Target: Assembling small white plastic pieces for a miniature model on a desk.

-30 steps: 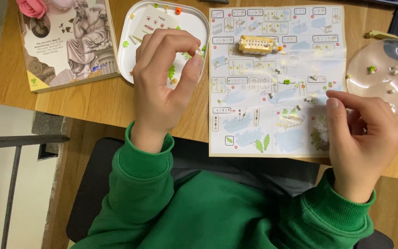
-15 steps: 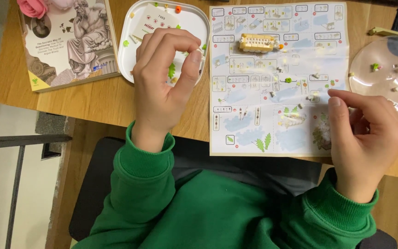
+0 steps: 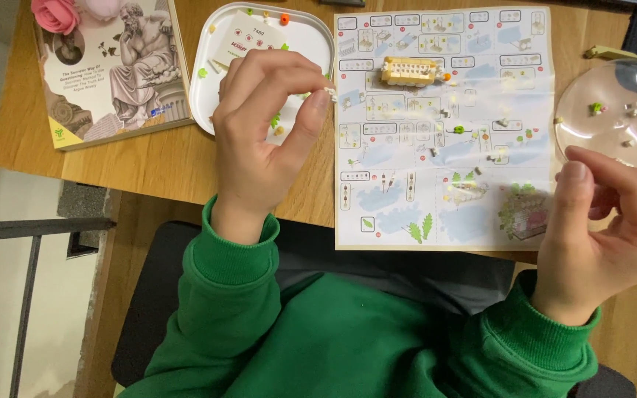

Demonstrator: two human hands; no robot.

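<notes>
A tiny white building piece is pinched between the thumb and fingertips of the left hand, held just above the near right corner of a white tray. It looks light, hard and smooth, easy to drop; only a fingertip pinch on its sides would suit it. Beneath the hand, loose green and orange bits lie in the tray. Just right of the pinch lies an unfolded instruction sheet, with a small yellow block model resting on it. Farther right, the right hand has fingers curled toward the thumb; whether it holds anything cannot be told. Beyond it sits a clear dish of small pieces. A book lies left of the tray.
</notes>
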